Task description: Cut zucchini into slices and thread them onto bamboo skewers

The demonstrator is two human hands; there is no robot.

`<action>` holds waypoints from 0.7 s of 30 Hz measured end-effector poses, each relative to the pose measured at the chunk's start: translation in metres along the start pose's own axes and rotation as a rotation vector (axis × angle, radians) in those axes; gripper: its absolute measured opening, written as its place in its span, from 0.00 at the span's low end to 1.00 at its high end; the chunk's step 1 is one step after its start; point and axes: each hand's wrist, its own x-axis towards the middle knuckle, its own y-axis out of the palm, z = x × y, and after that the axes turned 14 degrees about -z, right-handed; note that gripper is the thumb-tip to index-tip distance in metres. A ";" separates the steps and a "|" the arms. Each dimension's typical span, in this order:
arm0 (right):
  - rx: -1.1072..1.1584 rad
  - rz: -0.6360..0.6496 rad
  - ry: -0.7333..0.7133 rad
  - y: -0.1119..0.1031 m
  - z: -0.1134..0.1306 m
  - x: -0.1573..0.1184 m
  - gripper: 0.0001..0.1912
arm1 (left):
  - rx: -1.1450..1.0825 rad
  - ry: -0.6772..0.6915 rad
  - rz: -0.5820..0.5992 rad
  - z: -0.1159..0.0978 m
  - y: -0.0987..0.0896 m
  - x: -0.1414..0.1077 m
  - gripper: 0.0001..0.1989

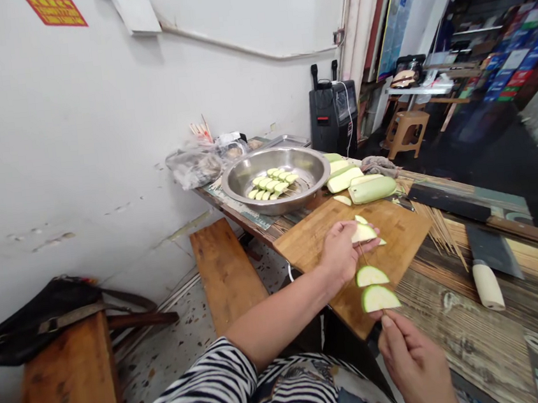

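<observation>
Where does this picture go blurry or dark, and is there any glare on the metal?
In the head view, the colourful stacks at far right look smeared and stretched; the floor beside them is dark, while the white wall is bright; in the same head view, pale highlights show on the steel bowl, and the pale slices look fairly sharp.

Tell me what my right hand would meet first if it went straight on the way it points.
Beyond the two threaded zucchini slices on its skewer, probably the held slice in your left hand: the right hand points roughly along the skewer. Depth is unclear.
</observation>
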 end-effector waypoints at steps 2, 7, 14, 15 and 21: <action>-0.075 -0.021 -0.080 -0.001 0.001 0.002 0.22 | -0.002 -0.004 0.003 0.001 0.000 0.000 0.04; -0.157 -0.020 -0.168 -0.002 0.002 0.004 0.22 | 0.004 -0.001 0.011 0.002 -0.001 -0.001 0.03; -0.109 -0.013 -0.086 0.003 0.002 0.002 0.23 | 0.002 0.015 0.012 0.006 -0.002 0.000 0.04; -0.108 -0.014 -0.082 0.004 0.002 0.002 0.23 | 0.000 0.014 0.014 0.006 -0.002 0.000 0.04; -0.105 -0.023 -0.070 0.004 0.001 0.003 0.22 | 0.007 0.016 0.033 0.008 -0.004 0.001 0.04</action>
